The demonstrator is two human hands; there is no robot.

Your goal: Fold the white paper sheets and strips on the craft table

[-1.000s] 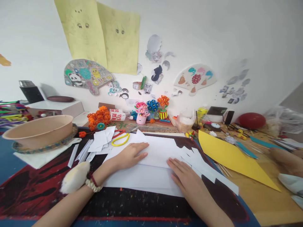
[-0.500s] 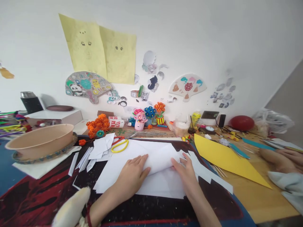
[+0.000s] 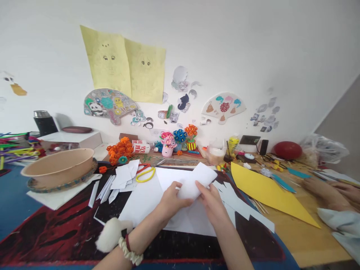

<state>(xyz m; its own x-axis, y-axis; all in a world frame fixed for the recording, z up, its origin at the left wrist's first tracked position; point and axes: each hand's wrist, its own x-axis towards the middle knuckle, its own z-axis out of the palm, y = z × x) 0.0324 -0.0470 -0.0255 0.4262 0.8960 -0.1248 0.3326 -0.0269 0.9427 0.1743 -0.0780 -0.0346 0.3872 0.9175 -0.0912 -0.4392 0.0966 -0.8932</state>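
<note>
A folded sheet of white paper (image 3: 203, 175) is held up between my two hands, above larger white sheets (image 3: 143, 204) lying on the dark mat. My left hand (image 3: 173, 200) grips its left edge, with the thumb in front and the fingers curled behind. On the lower right edge, my right hand (image 3: 208, 195) pinches the same paper between thumb and fingers. Yellow-handled scissors (image 3: 145, 174) lie at the upper left of the sheets, beside a pile of small white paper pieces (image 3: 123, 178).
At the left stands a beige basin (image 3: 57, 167). White paper offcuts (image 3: 239, 202) and a yellow sheet (image 3: 270, 195) lie to the right. Another person's forearm (image 3: 323, 193) rests at the far right. Orange pipe-cleaner flowers (image 3: 120, 150) and small flower pots (image 3: 167, 150) line the back.
Both hands have lifted the folded paper off the sheets and tilted it upright. My left hand has moved right, nearer my right hand. The camera view has shifted slightly.
</note>
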